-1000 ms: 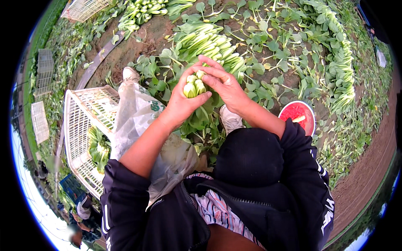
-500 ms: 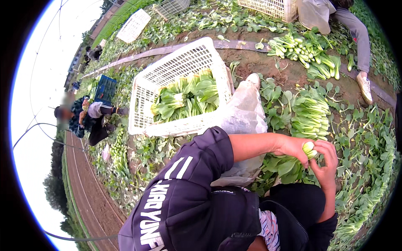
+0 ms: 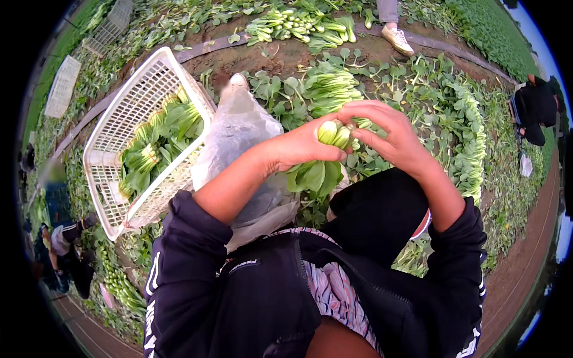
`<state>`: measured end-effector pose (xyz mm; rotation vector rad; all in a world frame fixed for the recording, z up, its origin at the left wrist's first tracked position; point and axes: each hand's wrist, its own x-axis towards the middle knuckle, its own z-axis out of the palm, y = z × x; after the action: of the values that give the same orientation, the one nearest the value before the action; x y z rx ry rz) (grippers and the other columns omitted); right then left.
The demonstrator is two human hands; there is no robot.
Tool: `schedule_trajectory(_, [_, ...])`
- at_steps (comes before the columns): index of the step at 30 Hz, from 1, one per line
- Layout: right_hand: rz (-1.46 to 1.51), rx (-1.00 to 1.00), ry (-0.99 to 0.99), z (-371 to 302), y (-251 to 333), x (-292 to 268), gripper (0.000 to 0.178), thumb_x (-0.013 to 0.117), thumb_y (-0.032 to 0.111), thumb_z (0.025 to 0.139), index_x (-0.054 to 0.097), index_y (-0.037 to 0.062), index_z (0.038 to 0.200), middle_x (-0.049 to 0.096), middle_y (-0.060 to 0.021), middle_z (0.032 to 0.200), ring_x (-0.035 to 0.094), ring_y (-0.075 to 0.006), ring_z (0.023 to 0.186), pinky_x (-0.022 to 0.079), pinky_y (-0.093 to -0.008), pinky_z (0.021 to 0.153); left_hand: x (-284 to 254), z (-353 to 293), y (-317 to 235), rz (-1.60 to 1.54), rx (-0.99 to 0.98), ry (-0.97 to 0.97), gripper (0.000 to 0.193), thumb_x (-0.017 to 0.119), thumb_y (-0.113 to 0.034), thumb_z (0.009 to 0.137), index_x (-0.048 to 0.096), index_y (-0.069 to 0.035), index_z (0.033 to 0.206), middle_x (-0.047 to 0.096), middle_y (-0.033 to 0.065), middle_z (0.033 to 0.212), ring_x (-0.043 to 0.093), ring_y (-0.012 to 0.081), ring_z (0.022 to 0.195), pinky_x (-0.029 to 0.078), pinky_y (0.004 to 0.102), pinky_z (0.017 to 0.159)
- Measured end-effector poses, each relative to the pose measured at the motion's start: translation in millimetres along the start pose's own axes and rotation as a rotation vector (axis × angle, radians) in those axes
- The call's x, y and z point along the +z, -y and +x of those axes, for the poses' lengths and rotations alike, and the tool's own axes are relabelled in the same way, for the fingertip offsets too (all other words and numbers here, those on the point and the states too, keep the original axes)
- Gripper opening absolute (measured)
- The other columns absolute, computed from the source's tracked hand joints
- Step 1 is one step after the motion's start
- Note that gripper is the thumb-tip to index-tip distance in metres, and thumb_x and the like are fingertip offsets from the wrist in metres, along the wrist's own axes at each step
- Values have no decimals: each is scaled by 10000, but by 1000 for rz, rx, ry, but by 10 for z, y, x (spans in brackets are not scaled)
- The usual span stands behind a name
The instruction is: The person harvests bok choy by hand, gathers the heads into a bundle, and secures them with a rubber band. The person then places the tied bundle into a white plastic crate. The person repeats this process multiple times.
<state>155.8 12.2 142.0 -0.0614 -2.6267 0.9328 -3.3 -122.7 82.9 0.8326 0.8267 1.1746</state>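
Note:
Between my hands, in front of my body, is a small bunch of bok choy (image 3: 334, 135), its pale stem ends turned up and its leaves hanging below. My left hand (image 3: 292, 145) wraps round the bunch from the left. From the right, my right hand (image 3: 394, 138) curves over it, thumb and fingers bent in against the stems; their exact hold is partly hidden. Just beyond my hands lies a row of loose bok choy (image 3: 331, 89) on the ground. To the left, a white slatted crate (image 3: 98, 149) holds several tied bunches of bok choy (image 3: 143, 160).
Clear plastic covers my left leg (image 3: 239, 149) beside the crate. Another bok choy heap (image 3: 292, 27) lies farther off, near another person's white shoe (image 3: 397, 39). Co-workers are at the far right (image 3: 534, 110) and far left (image 3: 68, 250). Leafy plants line the right side (image 3: 468, 143).
The view has swung rightward, so the crate sits farther left and a co-worker appears at right. My right hand has come over the bunch's top; my left still holds it.

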Motion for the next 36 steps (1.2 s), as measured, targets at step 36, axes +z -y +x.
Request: schedule_trajectory(36, [527, 1789, -809, -1297, -2648, 2401, 476, 768, 281, 752, 522, 53, 1090, 590, -47, 944, 559, -166, 856, 459, -315, 773, -377, 1102, -396, 650, -13, -403, 606, 672, 4, 741, 452, -115, 1293, 595, 32, 1020, 554, 98, 931, 458, 257, 847])
